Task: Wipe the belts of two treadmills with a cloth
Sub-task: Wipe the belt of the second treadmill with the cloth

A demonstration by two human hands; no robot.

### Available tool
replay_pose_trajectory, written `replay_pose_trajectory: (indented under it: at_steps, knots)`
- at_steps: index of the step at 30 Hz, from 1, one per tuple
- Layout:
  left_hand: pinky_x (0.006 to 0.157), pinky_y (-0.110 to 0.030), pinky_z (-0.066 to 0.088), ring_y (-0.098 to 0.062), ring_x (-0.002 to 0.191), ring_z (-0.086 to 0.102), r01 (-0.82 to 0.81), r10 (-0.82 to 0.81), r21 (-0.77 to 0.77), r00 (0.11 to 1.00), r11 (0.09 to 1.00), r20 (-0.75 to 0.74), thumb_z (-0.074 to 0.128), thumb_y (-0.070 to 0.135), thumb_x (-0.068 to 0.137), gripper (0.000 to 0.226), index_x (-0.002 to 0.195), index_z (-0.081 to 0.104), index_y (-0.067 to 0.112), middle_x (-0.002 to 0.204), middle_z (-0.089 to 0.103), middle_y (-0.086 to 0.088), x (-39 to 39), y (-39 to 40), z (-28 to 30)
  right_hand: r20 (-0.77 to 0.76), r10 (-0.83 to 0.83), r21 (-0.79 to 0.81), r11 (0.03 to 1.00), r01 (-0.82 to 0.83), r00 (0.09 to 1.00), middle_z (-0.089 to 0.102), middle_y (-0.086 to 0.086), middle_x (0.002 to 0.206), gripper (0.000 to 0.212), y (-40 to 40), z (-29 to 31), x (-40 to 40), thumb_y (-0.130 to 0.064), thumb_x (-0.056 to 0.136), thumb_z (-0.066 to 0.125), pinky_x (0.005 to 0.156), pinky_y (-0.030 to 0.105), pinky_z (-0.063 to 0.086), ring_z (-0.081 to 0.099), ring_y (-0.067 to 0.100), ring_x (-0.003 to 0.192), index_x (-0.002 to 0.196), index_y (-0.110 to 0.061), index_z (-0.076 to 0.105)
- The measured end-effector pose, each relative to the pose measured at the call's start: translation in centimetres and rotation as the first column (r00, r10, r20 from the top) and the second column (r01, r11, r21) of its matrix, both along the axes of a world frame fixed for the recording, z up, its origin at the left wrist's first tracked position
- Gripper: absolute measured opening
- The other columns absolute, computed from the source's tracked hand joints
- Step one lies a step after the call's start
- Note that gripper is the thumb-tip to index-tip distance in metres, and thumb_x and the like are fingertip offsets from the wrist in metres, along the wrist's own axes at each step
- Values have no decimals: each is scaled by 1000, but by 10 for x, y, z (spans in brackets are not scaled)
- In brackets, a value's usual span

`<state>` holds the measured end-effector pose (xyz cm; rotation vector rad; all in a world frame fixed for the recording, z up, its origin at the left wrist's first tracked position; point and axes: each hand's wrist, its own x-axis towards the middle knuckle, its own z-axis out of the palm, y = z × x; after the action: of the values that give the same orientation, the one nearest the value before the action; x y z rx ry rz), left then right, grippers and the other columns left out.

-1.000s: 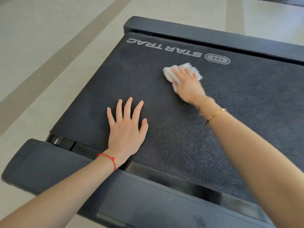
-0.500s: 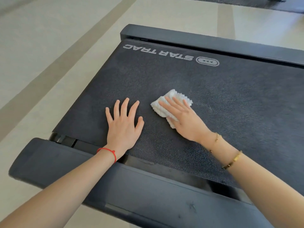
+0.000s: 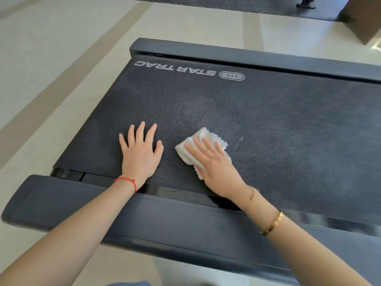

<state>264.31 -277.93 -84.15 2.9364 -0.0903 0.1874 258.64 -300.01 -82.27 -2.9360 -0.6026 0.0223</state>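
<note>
A dark treadmill belt (image 3: pixel 278 124) with a white STAR TRAC logo fills the middle of the view. My right hand (image 3: pixel 214 168) presses a folded white cloth (image 3: pixel 186 150) flat on the belt, close to its near edge; the fingers cover most of the cloth. My left hand (image 3: pixel 141 155) lies flat on the belt just to the left, fingers spread, holding nothing. A red string sits on the left wrist and gold bracelets on the right.
The treadmill's dark near side rail (image 3: pixel 165 219) runs under my forearms, and the far rail (image 3: pixel 247 56) lies beyond the logo. Pale floor (image 3: pixel 51 69) with beige stripes lies to the left. A dark mat (image 3: pixel 237 3) and a brown box (image 3: pixel 362 19) are at the top.
My right hand has dragged the cloth from near the logo back toward me, to the belt's near edge. My left hand has stayed flat in the same place.
</note>
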Motion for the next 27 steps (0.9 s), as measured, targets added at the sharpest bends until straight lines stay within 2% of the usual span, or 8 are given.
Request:
replay_pose_trajectory:
  at_steps: [2, 4, 6, 9, 15, 19, 23, 27]
  knots:
    - [118, -62, 12, -36, 149, 17, 4, -4, -6, 1000, 1000, 0, 38, 38, 101, 55, 153, 33, 24, 160, 28, -11, -1, 2, 1, -41, 7, 95, 995, -3, 999, 17, -4, 162, 54, -13, 3, -13, -24, 103, 37, 122, 39, 3, 9, 21, 151, 154, -28, 20]
    - [119, -61, 11, -36, 149, 17, 14, -14, -15, 1000, 1000, -4, 38, 38, 102, 54, 153, 33, 23, 160, 27, -11, -2, 3, 1, 0, -57, 79, 995, 57, 998, 22, -3, 159, 55, -37, 5, -15, -21, 101, 40, 121, 39, 11, 16, 23, 148, 153, -26, 24]
    - [119, -61, 11, -36, 149, 16, 19, -20, -21, 1000, 1000, -6, 37, 36, 102, 53, 153, 32, 23, 161, 27, -11, -3, 3, 2, 51, -212, 8, 977, 212, 976, 26, -2, 154, 55, -62, 7, -12, -21, 98, 39, 116, 42, 21, 23, 28, 143, 151, -24, 24]
    - [119, -61, 9, -35, 150, 13, -7, 6, -47, 1000, 999, -22, 37, 35, 103, 53, 154, 32, 22, 161, 24, -12, -5, -1, 3, -36, -419, 50, 906, 420, 907, 15, 2, 162, 55, -74, 7, -12, -23, 103, 37, 120, 49, 10, 11, 30, 149, 155, -25, 17]
    - [118, -65, -1, -29, 152, 3, 74, -85, -155, 994, 985, -63, 35, 35, 103, 52, 153, 30, 24, 163, 18, -6, -13, -37, 8, -87, -166, 35, 985, 170, 982, -1, -3, 164, 58, -33, 3, -59, -27, 104, 33, 122, 46, 2, -4, 25, 152, 156, -31, 6]
    - [118, -65, -2, -27, 153, 2, 187, -198, -165, 979, 968, -48, 36, 34, 104, 52, 154, 27, 24, 163, 17, -6, -19, -68, 7, -112, -220, 125, 964, 234, 969, -6, -9, 163, 57, -43, 4, -88, -28, 105, 32, 123, 39, -7, -12, 17, 151, 154, -37, 3]
    - [117, -66, -2, -29, 152, 2, 265, -271, -129, 962, 956, -29, 35, 34, 104, 53, 155, 27, 23, 163, 18, -7, -20, -94, 6, -111, -416, 113, 897, 427, 902, -6, -8, 164, 63, -86, 5, -101, -20, 102, 33, 123, 40, -4, -11, 16, 151, 154, -38, 2]
    - [116, -67, -1, -31, 152, 5, 298, -300, -93, 954, 950, -12, 35, 35, 103, 53, 154, 29, 22, 162, 20, -8, -18, -113, 4, -103, -633, 96, 762, 641, 768, 3, 1, 165, 62, -127, 10, -85, -18, 100, 37, 123, 44, 0, 0, 25, 152, 155, -31, 12]
